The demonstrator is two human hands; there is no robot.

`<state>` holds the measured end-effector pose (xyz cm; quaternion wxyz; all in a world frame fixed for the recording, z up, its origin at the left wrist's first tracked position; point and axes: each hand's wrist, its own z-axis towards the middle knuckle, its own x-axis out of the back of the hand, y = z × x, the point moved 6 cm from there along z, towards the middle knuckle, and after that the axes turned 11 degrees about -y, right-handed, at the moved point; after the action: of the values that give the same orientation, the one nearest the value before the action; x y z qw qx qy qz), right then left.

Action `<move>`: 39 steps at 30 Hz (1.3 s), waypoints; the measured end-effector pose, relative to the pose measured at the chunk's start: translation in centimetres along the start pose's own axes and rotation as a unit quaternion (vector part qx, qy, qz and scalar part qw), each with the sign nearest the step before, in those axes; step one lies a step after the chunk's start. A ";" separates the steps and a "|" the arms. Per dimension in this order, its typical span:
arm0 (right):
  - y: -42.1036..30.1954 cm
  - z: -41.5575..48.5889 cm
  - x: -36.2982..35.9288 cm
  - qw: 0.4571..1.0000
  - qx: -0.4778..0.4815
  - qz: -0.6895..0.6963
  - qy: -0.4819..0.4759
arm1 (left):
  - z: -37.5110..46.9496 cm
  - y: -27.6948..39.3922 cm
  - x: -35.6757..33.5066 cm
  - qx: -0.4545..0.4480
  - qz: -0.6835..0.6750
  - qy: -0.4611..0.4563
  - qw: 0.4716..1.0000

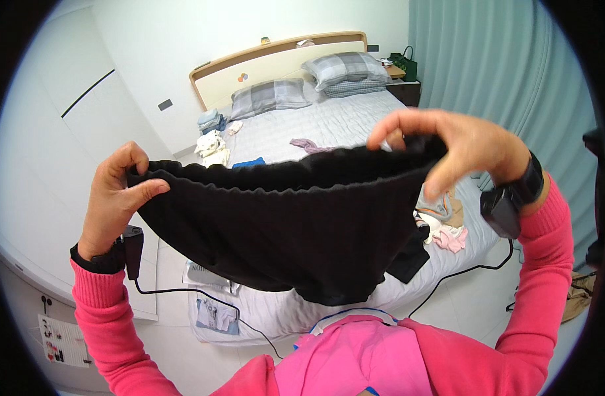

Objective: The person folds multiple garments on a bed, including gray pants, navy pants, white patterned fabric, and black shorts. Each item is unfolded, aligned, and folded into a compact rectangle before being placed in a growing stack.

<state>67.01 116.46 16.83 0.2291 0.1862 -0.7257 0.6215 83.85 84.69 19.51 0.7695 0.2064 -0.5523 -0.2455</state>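
Note:
A black garment with a gathered elastic waistband (282, 227), likely trousers or shorts, is stretched out in front of me above the bed. My left hand (119, 188) pinches the left end of the waistband between thumb and fingers. At the other end, my right hand (461, 143) is slightly blurred. Its thumb is in front of the band and its curled fingers reach over the far edge, with the cloth held up at its palm. The waistband gapes at the top, and the cloth hangs down, hiding the middle of the bed.
Behind the garment is a bed (342, 114) with plaid pillows (347, 69). Folded clothes (210, 133) are stacked on its left side; loose clothes (446, 222) lie on the right. Packaged items (217, 315) sit at the near left corner. Cables (461, 272) run from both wrist devices.

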 end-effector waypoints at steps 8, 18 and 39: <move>0.4 0.0 1.3 0.959 0.040 -0.200 0.196 | -0.9 0.2 -0.1 0.007 -0.011 0.000 1.000; -4.4 -2.5 8.5 0.818 0.215 -0.235 0.479 | 0.3 2.1 6.3 -0.085 -0.027 0.198 0.976; -9.8 6.7 3.3 0.898 0.401 0.069 0.166 | 6.7 9.9 -4.7 -0.285 -0.486 -0.065 0.824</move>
<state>69.02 108.30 25.85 0.2082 0.1062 -0.3774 0.8961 77.69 95.10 23.89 0.5375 0.2032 -0.3353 -0.7466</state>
